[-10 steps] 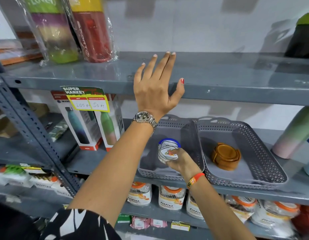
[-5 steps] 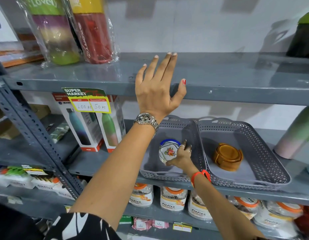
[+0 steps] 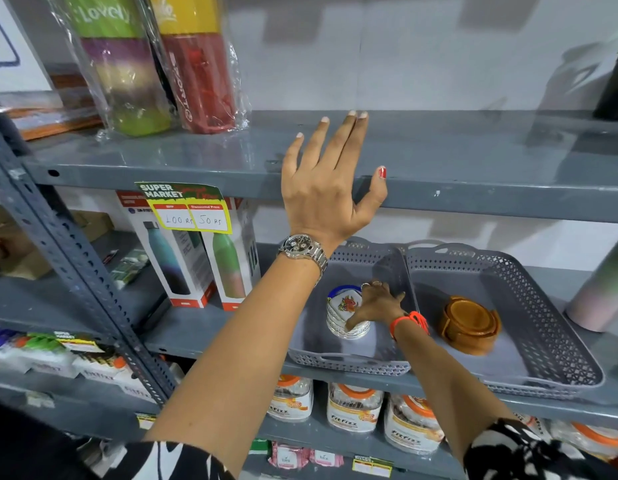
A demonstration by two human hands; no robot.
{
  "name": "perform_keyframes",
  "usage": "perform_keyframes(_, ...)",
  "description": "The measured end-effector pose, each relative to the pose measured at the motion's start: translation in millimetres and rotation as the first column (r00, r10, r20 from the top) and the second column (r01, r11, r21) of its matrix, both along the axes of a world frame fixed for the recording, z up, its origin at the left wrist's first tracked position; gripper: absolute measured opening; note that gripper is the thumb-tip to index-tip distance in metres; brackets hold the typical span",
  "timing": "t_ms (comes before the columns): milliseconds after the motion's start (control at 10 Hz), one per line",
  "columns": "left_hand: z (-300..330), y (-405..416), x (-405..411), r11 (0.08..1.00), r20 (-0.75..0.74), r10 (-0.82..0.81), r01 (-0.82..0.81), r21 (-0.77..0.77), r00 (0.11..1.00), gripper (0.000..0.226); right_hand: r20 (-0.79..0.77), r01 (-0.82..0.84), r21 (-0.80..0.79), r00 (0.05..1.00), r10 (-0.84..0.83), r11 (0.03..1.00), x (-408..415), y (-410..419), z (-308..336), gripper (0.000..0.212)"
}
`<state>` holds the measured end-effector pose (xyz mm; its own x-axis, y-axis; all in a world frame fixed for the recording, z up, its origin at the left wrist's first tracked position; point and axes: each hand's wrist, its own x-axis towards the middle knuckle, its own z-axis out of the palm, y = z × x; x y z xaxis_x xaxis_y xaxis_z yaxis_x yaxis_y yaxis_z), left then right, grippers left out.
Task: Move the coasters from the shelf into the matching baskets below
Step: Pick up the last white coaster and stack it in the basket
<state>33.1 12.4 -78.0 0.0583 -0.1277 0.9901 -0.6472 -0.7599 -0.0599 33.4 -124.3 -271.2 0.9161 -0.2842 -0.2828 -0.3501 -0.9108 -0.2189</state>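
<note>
A stack of white coasters (image 3: 342, 311) with a blue rim and a red picture sits on the floor of the left grey basket (image 3: 349, 362). My right hand (image 3: 376, 303) grips the stack from its right side, fingers curled around it. A set of brown wooden coasters (image 3: 469, 323) lies in the right grey basket (image 3: 556, 344). My left hand (image 3: 330, 183) rests flat on the front edge of the upper shelf (image 3: 491, 161), fingers spread, holding nothing.
Two wrapped bottles (image 3: 162, 60) stand at the left of the upper shelf. Boxed bottles (image 3: 193, 258) stand left of the baskets under a price tag (image 3: 188, 209). A pastel bottle (image 3: 598, 289) stands at the right. Jars (image 3: 354, 407) fill the shelf below.
My right hand has lowered the white coaster stack from above the left basket's front rim onto the basket floor. My left hand has stayed on the upper shelf.
</note>
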Motion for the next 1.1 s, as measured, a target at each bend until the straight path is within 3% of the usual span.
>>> perform_keyframes(700, 0.6, 1.1, -1.9, 1.0, -0.015, -0.01, 0.01, 0.018, 1.0, 0.056, -0.027, -0.115, 0.098, 0.993, 0.118, 0.989, -4.6, -0.3, 14.5, 0.071)
perform_keyframes(800, 0.5, 1.5, -0.8, 1.0, -0.004, -0.005, 0.005, 0.016, 1.0, 0.055, 0.026, -0.126, 0.182, 0.992, 0.123, 0.975, -3.9, -5.2, 9.9, 0.099)
perform_keyframes(900, -0.1, 1.7, -0.1, 1.0, 0.01, -0.006, 0.005, 0.025, 1.0, 0.054, 0.123, -0.06, 0.412, 0.992, 0.01, 0.909, -9.5, -17.9, 17.7, 0.123)
perform_keyframes(1000, -0.5, 2.2, 0.0, 1.0, 0.017, -0.001, 0.001, 0.021, 1.0, 0.054, 0.369, 0.074, 0.351, 0.905, -0.211, 0.934, -28.9, -48.4, 33.1, 0.093)
perform_keyframes(1100, -0.8, 2.4, 0.0, 1.0, 0.021, 0.012, -0.012, 0.019, 1.0, 0.054, 0.443, 0.319, 0.14, 0.826, -0.348, 0.937, -55.0, -94.7, 39.7, 0.068)
